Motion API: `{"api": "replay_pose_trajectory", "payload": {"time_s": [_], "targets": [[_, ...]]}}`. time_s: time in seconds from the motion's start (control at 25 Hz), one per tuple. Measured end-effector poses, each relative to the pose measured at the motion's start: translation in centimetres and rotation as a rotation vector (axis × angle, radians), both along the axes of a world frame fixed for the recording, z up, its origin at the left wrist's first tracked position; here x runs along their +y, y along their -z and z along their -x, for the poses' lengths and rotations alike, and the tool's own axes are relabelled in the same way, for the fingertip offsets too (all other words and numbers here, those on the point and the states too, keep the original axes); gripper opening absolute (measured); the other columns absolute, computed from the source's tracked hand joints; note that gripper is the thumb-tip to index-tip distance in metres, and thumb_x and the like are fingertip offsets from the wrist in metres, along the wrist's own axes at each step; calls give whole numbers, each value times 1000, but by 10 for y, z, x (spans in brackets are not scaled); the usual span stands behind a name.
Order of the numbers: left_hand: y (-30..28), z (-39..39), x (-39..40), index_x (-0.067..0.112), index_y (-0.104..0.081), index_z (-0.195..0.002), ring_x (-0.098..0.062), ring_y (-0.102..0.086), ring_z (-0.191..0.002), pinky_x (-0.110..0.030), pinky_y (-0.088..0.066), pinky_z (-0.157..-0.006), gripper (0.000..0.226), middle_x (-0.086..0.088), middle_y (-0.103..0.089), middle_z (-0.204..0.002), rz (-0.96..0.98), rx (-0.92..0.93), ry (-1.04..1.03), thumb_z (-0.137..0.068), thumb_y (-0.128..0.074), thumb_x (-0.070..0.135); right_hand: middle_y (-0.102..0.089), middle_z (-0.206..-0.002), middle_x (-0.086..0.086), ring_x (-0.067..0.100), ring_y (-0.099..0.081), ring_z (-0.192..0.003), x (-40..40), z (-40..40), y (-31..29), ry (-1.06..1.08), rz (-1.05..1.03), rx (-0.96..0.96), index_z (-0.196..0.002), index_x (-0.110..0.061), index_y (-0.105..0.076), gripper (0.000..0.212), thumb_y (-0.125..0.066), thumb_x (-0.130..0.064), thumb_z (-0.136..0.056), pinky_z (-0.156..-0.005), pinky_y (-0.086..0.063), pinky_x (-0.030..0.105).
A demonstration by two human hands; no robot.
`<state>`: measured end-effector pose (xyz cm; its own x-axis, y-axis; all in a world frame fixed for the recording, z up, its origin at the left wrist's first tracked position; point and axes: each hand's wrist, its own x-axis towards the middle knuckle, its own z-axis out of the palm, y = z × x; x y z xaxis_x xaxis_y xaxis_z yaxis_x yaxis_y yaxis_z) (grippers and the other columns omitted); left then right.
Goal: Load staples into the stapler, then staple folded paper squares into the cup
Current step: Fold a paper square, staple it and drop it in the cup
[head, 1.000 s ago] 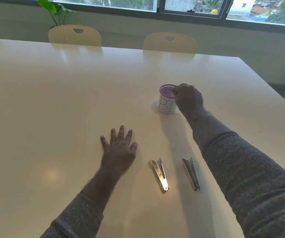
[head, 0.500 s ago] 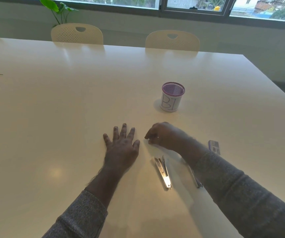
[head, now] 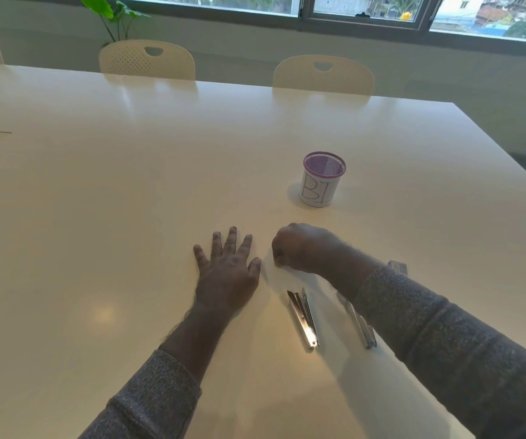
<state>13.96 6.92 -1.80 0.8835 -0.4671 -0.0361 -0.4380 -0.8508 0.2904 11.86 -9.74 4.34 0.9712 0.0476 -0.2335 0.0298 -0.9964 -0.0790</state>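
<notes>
A wide white table point(head: 128, 185) fills the view, with two cream chairs point(head: 147, 60) pushed in along its far edge. The left hand point(head: 227, 274) lies flat on the tabletop, palm down, fingers spread and holding nothing. Just to its right, the right hand point(head: 299, 247) rests on the table curled into a loose fist, knuckles toward the cup; whether the fingers pinch anything cannot be told. The cup point(head: 322, 180), white with a purple mesh rim, stands upright beyond the right hand. Two metal stapler parts lie near the person: one point(head: 303, 318) between the forearms, the other point(head: 361, 327) partly under the right sleeve. A small box point(head: 398, 267) peeks out behind the right wrist.
</notes>
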Motion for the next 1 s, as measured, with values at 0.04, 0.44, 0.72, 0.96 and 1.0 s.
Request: {"api": "replay_pose_trajectory", "payload": {"time_s": [0.04, 0.44, 0.72, 0.96, 1.0], "targets": [[-1, 0, 0, 33, -9, -155, -24, 9, -152, -60, 9, -117, 61, 1, 3, -166, -1, 1, -1, -99, -22, 49, -69, -93, -1, 20, -65, -81, 1, -1, -1, -1, 25, 12, -92, -22, -73, 13, -61, -28, -88, -70, -57, 34], [-1, 2, 0, 32, -11, -156, -24, 6, -152, -60, 8, -118, 61, 2, 1, -166, 19, -2, -6, -98, -23, 48, -67, -109, 5, 26, -64, -95, -13, 7, -24, 96, -98, -83, -106, -15, -68, 26, -48, -29, -96, -81, -54, 38], [-2, 2, -1, 32, -12, -156, -23, 5, -152, -59, 8, -118, 61, 2, 0, -166, 20, 2, -11, -98, -24, 48, -68, -107, 15, 36, -64, -99, -100, -34, -75, 587, -26, -495, -107, -13, -70, 28, -50, -26, -93, -82, -48, 37], [-3, 4, -1, 32, -12, -156, -23, 5, -152, -60, 6, -118, 61, 2, 0, -166, 12, 7, -8, -98, -24, 48, -72, -105, 14, 33, -66, -98, -114, -51, -60, 618, -33, -424, -104, -14, -73, 26, -57, -30, -92, -82, -49, 35], [-2, 2, -1, 32, -12, -156, -24, 5, -152, -60, 6, -118, 61, 2, 0, -166, 11, -4, -6, -98, -23, 49, -73, -103, 13, 33, -66, -97, -113, -53, -58, 597, -43, -441, -104, -15, -74, 24, -58, -29, -92, -81, -49, 35]]}}
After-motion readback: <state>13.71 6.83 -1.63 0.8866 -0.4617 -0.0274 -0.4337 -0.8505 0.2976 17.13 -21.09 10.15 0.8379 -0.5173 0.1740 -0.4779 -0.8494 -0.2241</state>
